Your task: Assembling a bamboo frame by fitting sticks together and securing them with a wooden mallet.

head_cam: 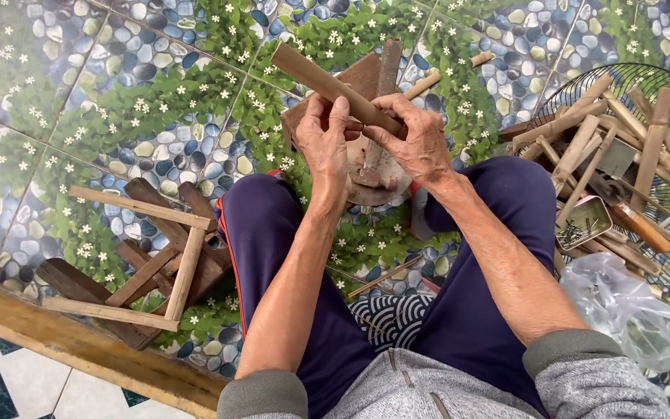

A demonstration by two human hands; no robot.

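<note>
Left hand [326, 140]: fingers curled, gripping bamboo stick [333, 88] | Right hand [416, 136]: pinching same stick, wrist bent inward | Stick: tilted, held above wood block [358, 77] on floor [118, 93], between knees

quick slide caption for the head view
Both hands, left and right, grip a brown split bamboo piece above a wooden chopping block.

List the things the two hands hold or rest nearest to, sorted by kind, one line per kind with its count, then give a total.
Bamboo strips held in both hands: 1
Wooden blocks under the hands: 1
Heavy blades lying on the block: 1
Loose short sticks beyond the block: 2
Total: 5
Left hand and right hand share the one strip.
</note>
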